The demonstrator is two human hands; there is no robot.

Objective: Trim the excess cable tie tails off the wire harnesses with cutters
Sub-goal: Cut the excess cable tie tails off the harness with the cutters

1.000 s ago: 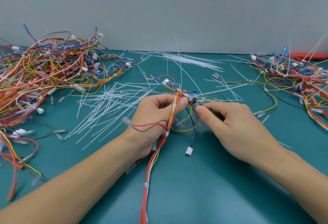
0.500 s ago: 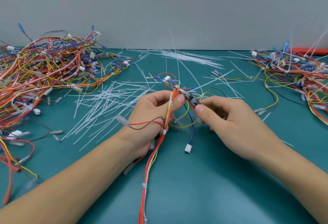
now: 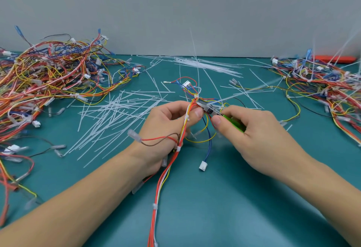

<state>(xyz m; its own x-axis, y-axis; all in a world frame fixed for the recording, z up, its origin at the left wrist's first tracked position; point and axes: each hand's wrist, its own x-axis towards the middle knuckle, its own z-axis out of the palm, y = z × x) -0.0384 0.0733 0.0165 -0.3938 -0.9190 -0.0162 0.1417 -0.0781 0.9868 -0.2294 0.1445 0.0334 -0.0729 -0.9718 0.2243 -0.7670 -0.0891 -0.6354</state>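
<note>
**Cutter nose tight against the wires at the upper tie**

I had the left hand (image 3: 172,121) curled round the wire harness (image 3: 182,135), its fingers (image 3: 197,112) pinching the bundle just below the topmost cable tie (image 3: 197,96). The right hand (image 3: 252,129) gripped the green-handled cutters (image 3: 212,110), thumb and forefinger wrapped close behind the head, the nose reaching toward that tie just past my left fingertips. A long white tail (image 3: 252,90) ran away from the nose, up and to the right of my right fingers. I could not tell whether the blades sat open or closed on it.

The risk I judged greatest was nicking insulation: red, yellow and blue wires crowded the nose, and a blade set slightly too deep would catch one. My left thumb lay just beside the blades too, so a slip could pinch skin. The tail looked springy and could fly off when cut.

There were no containers. The cut tails (image 3: 117,117) lay loose on the teal worktop (image 3: 214,207) beyond my left fingers, with one harness heap (image 3: 48,78) far left of them and another heap (image 3: 328,84) far right of my right fingers.
</note>
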